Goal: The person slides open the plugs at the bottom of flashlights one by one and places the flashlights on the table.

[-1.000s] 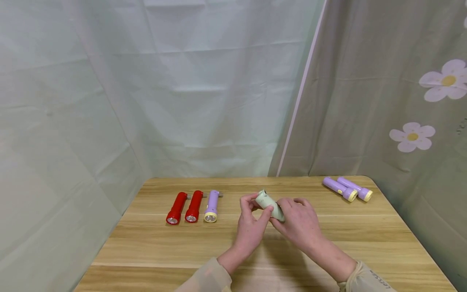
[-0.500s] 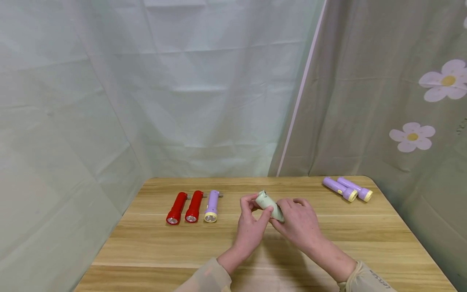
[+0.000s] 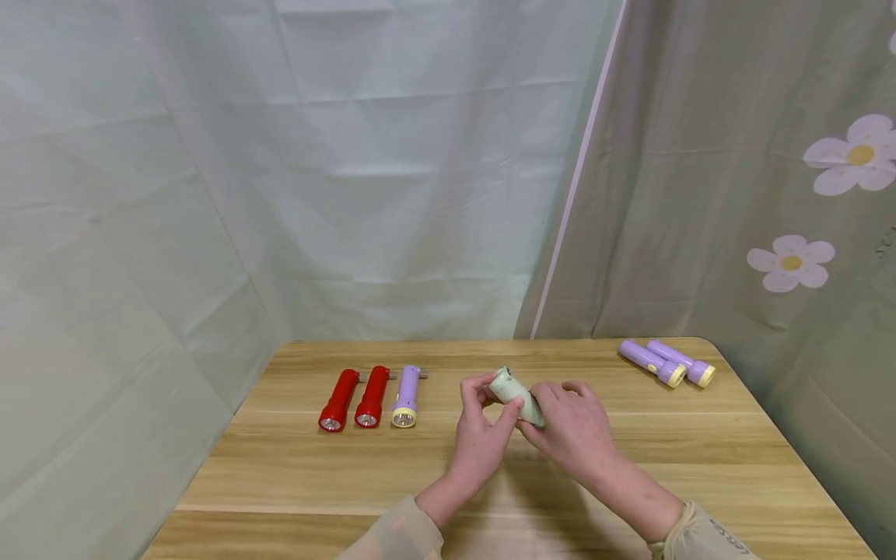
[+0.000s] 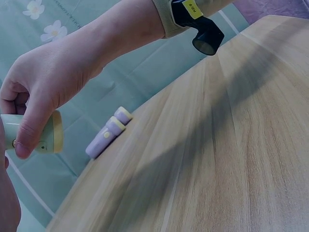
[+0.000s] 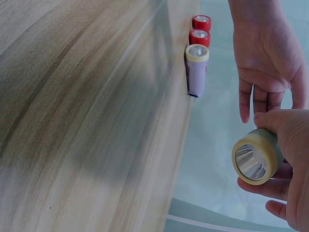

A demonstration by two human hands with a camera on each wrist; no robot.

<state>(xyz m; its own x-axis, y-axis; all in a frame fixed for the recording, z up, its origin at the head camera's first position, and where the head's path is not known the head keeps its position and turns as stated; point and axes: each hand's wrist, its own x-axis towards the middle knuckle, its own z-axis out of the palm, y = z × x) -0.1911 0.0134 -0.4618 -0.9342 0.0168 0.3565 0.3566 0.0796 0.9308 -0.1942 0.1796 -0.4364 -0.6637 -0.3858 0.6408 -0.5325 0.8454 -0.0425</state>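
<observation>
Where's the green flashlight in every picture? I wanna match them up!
Head: green flashlight just below and right of the middle, between left hand and right hand.
Left wrist: green flashlight at the left edge, partly covered by fingers.
Right wrist: green flashlight on the right, below the middle, lamp end showing.
Shared landmark: the wooden table.

A beige left sleeve [image 3: 406, 533] is worn behind the left hand [image 3: 483, 435]; behind the right hand [image 3: 577, 428], the matching right sleeve [image 3: 700, 537] is finished with a gathered cuff [image 3: 675, 529] and dark lettering [image 3: 729, 535]. Beside this cuff, a black tube-ended device [image 4: 208, 33] is marked with a yellow label [image 4: 192, 8].
</observation>
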